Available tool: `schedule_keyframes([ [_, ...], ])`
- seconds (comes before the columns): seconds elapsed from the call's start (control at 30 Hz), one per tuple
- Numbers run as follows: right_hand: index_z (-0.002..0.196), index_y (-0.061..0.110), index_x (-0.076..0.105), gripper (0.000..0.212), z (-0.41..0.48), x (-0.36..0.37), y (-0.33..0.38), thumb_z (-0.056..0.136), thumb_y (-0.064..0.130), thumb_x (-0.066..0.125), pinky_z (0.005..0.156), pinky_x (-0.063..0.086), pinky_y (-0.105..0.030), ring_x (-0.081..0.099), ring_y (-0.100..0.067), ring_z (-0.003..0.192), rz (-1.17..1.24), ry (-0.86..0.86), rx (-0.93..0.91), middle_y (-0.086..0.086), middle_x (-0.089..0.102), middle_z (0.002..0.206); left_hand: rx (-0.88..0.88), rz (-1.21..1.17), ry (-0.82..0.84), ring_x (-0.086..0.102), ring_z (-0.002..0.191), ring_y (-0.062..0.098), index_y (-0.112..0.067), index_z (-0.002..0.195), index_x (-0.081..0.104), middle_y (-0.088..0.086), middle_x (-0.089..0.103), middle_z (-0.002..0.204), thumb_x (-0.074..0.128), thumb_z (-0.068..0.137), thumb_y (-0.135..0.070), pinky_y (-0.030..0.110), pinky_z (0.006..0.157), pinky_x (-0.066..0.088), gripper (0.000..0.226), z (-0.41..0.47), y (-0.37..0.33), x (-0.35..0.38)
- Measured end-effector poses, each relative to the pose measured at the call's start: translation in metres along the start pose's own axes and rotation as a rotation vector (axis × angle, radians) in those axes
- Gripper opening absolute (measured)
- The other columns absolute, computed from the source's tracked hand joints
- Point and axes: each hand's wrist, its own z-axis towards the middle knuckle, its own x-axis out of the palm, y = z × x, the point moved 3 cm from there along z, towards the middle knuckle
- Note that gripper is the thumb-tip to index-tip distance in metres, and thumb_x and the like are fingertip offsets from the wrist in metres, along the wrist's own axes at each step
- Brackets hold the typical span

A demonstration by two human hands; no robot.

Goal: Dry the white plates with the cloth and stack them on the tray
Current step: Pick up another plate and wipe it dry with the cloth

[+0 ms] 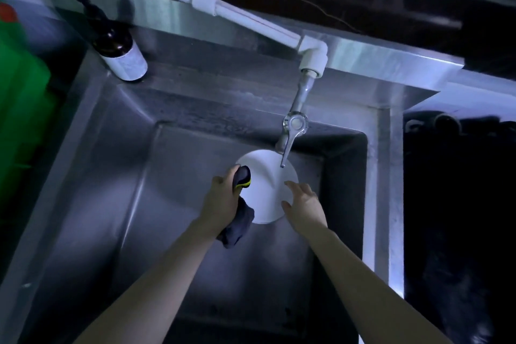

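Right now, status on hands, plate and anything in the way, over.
Left hand grips the cloth. Right hand open at the white plate, contact unclear. Plate lies in the sink, tap overhanging it. No tray in view.

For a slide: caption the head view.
Left hand grips dark cloth at a white plate in the sink; open right hand at its edge.

Plate in the sink [111, 176], under the tap.
The plate [268, 190] sits in the basin's back right part, below the spout of the tap [293, 126], which drops from a pipe [237, 12] running along behind the sink. The left hand [220, 198] with the cloth [237, 220] is at the plate's left edge, the right hand [304, 204] at its right edge. A bottle [117, 47] stands on the back left ledge; a container [19, 120] is left of the sink.
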Motion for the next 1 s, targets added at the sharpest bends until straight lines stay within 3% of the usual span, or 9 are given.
schedule_keyframes([
  [0.17,0.154,0.024,0.028,0.068,0.029,0.017,-0.018,0.094,0.021,0.061,0.099,0.046,-0.038,0.048,-0.036,0.125,0.026,0.049,0.099,-0.010,0.033,0.147,-0.095,0.093,0.077,0.061,0.093,0.039,-0.041,0.137,0.036,0.014,0.056,0.117,0.040,0.092,-0.038,0.043,0.080,0.051,0.044,0.031,0.015,0.035],
  [0.23,0.154,0.022,0.025,0.071,0.036,0.024,-0.023,0.093,0.021,0.062,0.097,0.046,-0.038,0.046,-0.037,0.126,0.029,0.054,0.122,-0.011,0.030,0.148,-0.127,0.126,0.085,0.056,0.099,0.041,-0.044,0.140,0.030,0.016,0.050,0.122,0.040,0.098,-0.033,0.050,0.087,0.049,0.045,0.035,0.016,0.042],
  [0.57,0.155,0.020,0.026,0.072,0.046,0.045,-0.028,0.092,0.019,0.061,0.102,0.043,-0.037,0.040,-0.036,0.133,0.144,0.046,0.212,-0.010,0.018,0.157,-0.181,0.094,0.050,0.051,0.106,0.035,-0.039,0.140,0.033,0.012,0.043,0.124,0.039,0.097,-0.019,0.048,0.094,0.043,0.047,0.040,0.024,0.056],
  [0.8,0.150,0.017,0.038,0.072,0.049,0.044,-0.034,0.086,0.012,0.069,0.108,0.040,-0.036,0.045,-0.031,0.130,0.404,-0.072,0.265,-0.012,0.035,0.146,-0.171,0.039,0.021,0.053,0.110,0.032,-0.028,0.130,0.049,0.007,0.048,0.131,0.042,0.094,-0.017,0.038,0.086,0.044,0.038,0.040,0.030,0.047],
  [0.93,0.152,0.023,0.033,0.082,0.052,0.035,-0.036,0.083,0.013,0.075,0.101,0.047,-0.041,0.057,-0.025,0.113,0.651,-0.163,0.353,-0.008,0.052,0.130,-0.164,-0.010,0.023,0.052,0.112,0.023,-0.031,0.131,0.050,0.002,0.053,0.128,0.047,0.092,-0.017,0.030,0.085,0.040,0.042,0.039,0.037,0.040],
  [1.0,0.147,0.019,0.041,0.072,0.052,0.031,-0.038,0.084,0.014,0.075,0.096,0.052,-0.045,0.060,-0.026,0.105,0.737,-0.155,0.382,-0.007,0.058,0.118,-0.168,-0.056,0.023,0.055,0.112,0.022,-0.034,0.130,0.050,0.002,0.057,0.126,0.050,0.090,-0.019,0.030,0.088,0.042,0.043,0.039,0.040,0.035],
])
